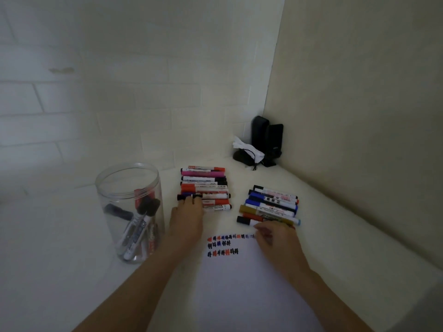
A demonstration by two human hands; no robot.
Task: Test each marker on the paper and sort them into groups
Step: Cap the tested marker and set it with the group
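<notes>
A white paper [251, 283] lies in front of me, with rows of red, blue and black test scribbles [225, 244] near its top edge. Beyond it lie two marker groups: a left pile [206, 185] and a right pile [273, 204]. My left hand [185, 216] reaches to the left pile, its fingertips gripping the left end of a black-capped marker [211, 196] that lies on top. My right hand [273, 238] rests at the paper's top edge, fingers curled against the nearest marker of the right pile; a marker in it is not discernible.
A clear plastic jar [129, 212] with several markers in it stands to the left of my left arm. Two black speakers [266, 140] and a white cloth [249, 149] sit in the far corner. Walls close the table off at the back and right.
</notes>
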